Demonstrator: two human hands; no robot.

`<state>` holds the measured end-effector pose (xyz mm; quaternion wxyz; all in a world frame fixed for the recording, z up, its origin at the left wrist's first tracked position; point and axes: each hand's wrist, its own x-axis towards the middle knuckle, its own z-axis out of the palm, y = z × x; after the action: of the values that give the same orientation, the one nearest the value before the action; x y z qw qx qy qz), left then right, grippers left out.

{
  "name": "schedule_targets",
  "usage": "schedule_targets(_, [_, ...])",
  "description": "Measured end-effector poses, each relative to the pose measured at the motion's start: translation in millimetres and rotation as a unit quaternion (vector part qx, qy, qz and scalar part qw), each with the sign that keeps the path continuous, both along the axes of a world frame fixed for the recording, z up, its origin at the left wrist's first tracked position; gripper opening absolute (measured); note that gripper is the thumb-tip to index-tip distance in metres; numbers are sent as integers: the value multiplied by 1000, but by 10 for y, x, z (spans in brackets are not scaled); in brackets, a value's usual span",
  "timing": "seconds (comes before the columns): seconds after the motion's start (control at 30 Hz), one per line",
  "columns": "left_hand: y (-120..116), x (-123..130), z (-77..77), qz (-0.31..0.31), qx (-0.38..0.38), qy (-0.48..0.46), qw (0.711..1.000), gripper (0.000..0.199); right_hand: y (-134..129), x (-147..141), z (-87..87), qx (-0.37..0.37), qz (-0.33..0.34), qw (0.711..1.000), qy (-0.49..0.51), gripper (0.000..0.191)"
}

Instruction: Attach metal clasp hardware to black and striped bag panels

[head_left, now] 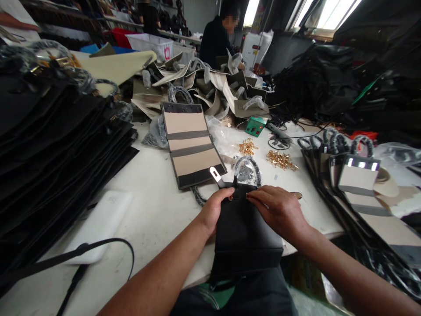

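Note:
A black bag panel lies over the near table edge and hangs down toward my lap. Its handle, wrapped in clear plastic, arches beyond my fingers. My left hand grips the panel's upper left, thumb on top, beside a strap with a shiny metal plate. At the upper right, my right hand pinches a small gold-coloured piece against the panel; most of it is hidden by the fingers. Just beyond lies a second panel, beige lining up.
Gold hardware piles and a green box lie farther back. Stacked black panels fill the left, near a white power bank. More panels stand right. Behind the heaped bag pieces sits another person.

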<state>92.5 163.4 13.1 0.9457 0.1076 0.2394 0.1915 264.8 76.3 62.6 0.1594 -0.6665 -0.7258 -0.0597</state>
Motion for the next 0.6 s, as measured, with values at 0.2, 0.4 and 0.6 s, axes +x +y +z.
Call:
schedule_targets(0.2, [2, -1, -36, 32, 49, 17, 998, 25, 116, 32, -24, -61, 14, 997, 35, 14])
schedule_targets(0.4, [41, -18, -23, 73, 142, 39, 986, 22, 164, -3, -105, -25, 0, 995, 97, 14])
schedule_targets(0.6, [17, -49, 16, 61, 247, 65, 965, 25, -9, -28, -25, 25, -27, 991, 131, 15])
